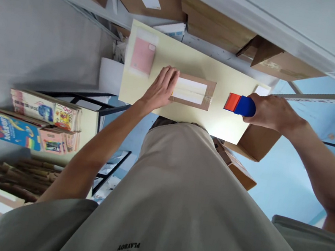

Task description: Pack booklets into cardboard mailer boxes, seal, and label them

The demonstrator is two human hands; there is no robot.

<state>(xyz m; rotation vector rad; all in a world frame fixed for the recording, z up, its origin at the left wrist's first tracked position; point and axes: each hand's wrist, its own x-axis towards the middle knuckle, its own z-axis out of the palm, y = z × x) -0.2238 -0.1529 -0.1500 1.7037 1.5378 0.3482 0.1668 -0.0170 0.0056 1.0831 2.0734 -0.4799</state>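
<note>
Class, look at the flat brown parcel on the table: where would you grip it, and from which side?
Probably the parcel's bare right short edge, approached from the right: it lies flat, and the left hand presses its left end.

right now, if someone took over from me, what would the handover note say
Left hand: flat, pressing down the left end of the brown parcel.
Right hand: shut on the tape dispenser, just right of the parcel.
Parcel lies on the pale yellow tabletop; a pink slip lies at its far left.
Done: a white label already sits on the parcel.
Left: dispenser not yet touching the parcel; whether it is sealed cannot be told.
</note>
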